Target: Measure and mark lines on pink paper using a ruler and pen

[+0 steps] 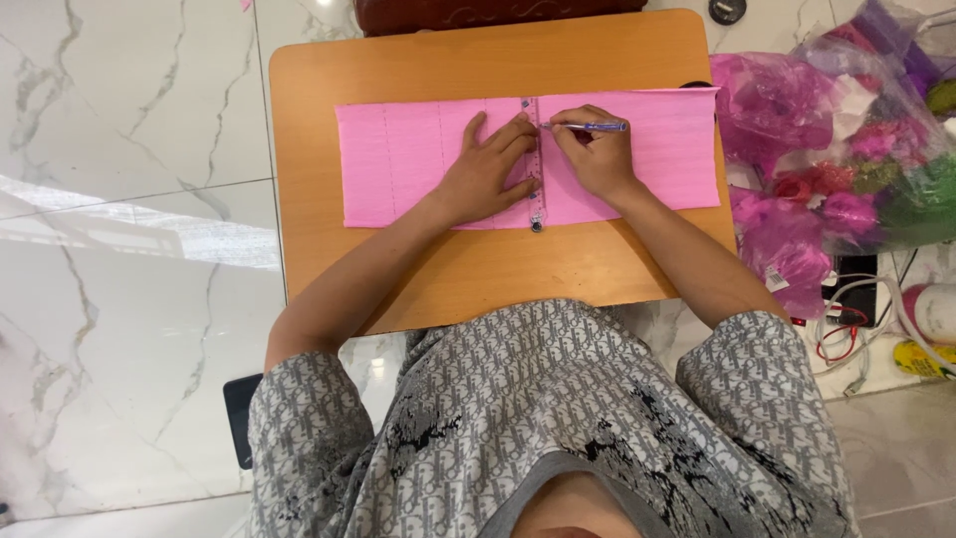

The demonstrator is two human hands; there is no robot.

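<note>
Left hand (485, 171) lies flat with its fingers spread on a long strip of pink crepe paper (418, 159), its fingertips pressing against a clear ruler (536, 169) that runs across the strip from the far edge to the near edge. Right hand (595, 154) sits just on the other side of the ruler, fingers pinched around a blue pen (590, 127) whose tip meets the ruler's edge near the far side of the paper. Faint straight lines cross the strip to the left of the ruler.

The paper lies across the far half of a small wooden table (498, 264) with rounded corners, its right end reaching the table's edge. The table stands on a white marble floor (129, 199) with grey veins.

To the right of the table, on the floor, sits a heap of clear plastic bags (846, 139) stuffed with pink, magenta, red and green material; one bag low in the heap carries a small white label. Near it lie a dark phone (858, 284) with white and red cables, and a white bottle (934, 311) lying on its side. A dark flat object (239, 418) rests on the floor by the person's left sleeve. The person wears a grey patterned shirt (558, 418).
</note>
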